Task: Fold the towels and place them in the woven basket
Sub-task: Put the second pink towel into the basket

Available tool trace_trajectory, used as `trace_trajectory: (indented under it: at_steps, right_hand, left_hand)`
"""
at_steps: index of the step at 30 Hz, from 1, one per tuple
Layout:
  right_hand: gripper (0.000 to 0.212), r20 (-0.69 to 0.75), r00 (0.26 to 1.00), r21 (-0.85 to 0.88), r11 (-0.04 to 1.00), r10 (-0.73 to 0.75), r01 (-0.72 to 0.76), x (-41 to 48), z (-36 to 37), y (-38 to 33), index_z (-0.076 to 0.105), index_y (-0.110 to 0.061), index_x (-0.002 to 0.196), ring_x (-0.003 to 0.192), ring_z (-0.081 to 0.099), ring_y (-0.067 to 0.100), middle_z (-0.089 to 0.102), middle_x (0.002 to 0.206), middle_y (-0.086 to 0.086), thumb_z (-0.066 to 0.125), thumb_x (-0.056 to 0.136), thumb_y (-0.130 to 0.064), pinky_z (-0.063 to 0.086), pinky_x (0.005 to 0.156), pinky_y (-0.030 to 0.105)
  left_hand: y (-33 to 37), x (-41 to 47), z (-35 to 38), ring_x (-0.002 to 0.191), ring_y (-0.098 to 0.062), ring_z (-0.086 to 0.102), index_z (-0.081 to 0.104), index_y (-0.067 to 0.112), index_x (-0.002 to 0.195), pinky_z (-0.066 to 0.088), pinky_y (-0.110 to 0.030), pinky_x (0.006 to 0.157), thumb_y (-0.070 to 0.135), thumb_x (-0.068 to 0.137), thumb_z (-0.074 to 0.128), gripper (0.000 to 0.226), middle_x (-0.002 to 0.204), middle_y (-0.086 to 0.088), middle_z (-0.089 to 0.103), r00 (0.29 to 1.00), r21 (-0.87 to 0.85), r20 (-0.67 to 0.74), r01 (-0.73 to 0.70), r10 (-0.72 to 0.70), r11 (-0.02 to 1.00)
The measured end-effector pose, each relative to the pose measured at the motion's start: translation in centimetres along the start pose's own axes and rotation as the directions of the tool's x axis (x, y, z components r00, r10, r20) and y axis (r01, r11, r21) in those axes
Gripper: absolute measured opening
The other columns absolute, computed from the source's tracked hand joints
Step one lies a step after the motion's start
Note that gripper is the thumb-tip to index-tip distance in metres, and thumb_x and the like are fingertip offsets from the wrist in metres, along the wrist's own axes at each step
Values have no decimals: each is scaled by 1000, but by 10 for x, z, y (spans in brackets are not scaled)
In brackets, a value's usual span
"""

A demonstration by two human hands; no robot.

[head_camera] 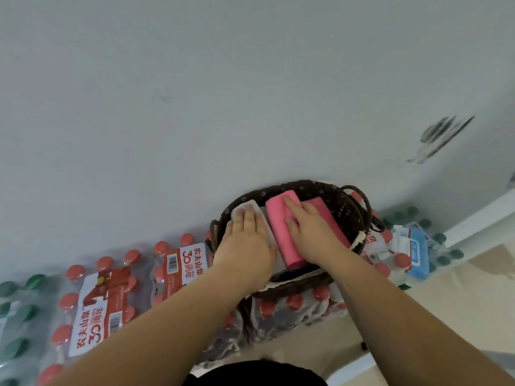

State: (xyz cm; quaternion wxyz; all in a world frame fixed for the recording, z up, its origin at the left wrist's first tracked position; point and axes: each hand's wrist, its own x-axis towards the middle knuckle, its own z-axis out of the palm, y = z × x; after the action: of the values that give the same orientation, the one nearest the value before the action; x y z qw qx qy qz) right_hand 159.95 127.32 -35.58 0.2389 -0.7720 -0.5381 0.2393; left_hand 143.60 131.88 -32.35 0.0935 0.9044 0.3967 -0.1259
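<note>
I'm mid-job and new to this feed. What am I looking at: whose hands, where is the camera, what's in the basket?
There is no machine here. One camera worn on a person's head looks down at their two bare hands. The left hand lies flat on a folded white towel. The right hand rests on a rolled pink towel, with a second pink towel beside it. All three are in the dark woven basket, which sits on packs of red-capped bottles by a wall. Neither hand closes a grip.
</note>
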Motion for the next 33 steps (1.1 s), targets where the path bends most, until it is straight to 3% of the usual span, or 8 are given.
trace_trajectory:
  at_steps: [2,4,7,9,11,14,21,33]
  right_hand:
    - [54,16,1000,-97,995,10,-8,3,1,2,20,-28,158,107,55,28,32,147,12,35,106,-31,46,97,36]
    - [55,8,1000,-279,960,20,-17,3,4,1,18,-24,158,115,51,33,25,152,14,31,105,-35,45,100,43]
    - [61,-50,988,-567,818,-147,93,0,6,3,23,-13,156,148,18,34,9,165,12,25,103,-42,24,118,52]
    - [67,64,958,-625,737,-281,258,0,4,7,17,-10,157,154,1,29,4,167,10,16,101,-47,9,122,56]
    - [70,198,931,-624,693,-307,361,0,5,14,0,-14,158,153,-10,25,-3,167,8,6,99,-51,-3,122,55]
    - [70,266,929,-615,697,-258,370,5,6,17,-13,-17,156,152,-16,22,-13,166,6,7,100,-55,-10,121,53]
    - [69,358,927,-522,800,-109,296,21,8,18,-22,-21,154,148,-26,18,-29,162,0,10,102,-54,-6,123,52]
    - [69,382,921,-511,814,-74,277,22,6,12,-21,-22,155,148,-27,17,-29,162,-2,14,103,-53,-5,122,54]
  left_hand:
    - [3,7,6,151,-36,-12,-12,0,154,3,-48,123,49,103,19,77,163,-21,-16,999,46,44,3,-5,999]
    - [4,12,10,150,-36,-18,-15,1,153,1,-47,123,50,103,17,78,162,-19,-20,996,82,91,-26,19,996]
    - [2,18,13,149,-34,-22,-18,2,153,-1,-47,124,51,103,15,77,161,-18,-25,990,128,127,-71,55,989]
    - [-2,19,11,149,-32,-23,-18,3,153,-2,-47,124,54,103,12,78,161,-17,-25,987,175,139,-104,80,979]
    - [-6,17,6,149,-31,-22,-19,4,152,-6,-46,123,57,101,9,79,161,-16,-25,983,246,152,-137,102,960]
    - [-10,14,4,149,-28,-24,-21,5,151,-12,-47,122,65,97,5,85,160,-14,-27,983,335,159,-141,91,932]
    - [-8,21,11,147,-29,-28,-24,5,150,-9,-52,121,70,94,4,90,158,-15,-30,980,360,193,-123,55,925]
    - [-7,25,6,148,-28,-26,-17,7,153,-7,-55,121,69,95,12,90,161,-13,-25,971,277,234,-107,41,955]
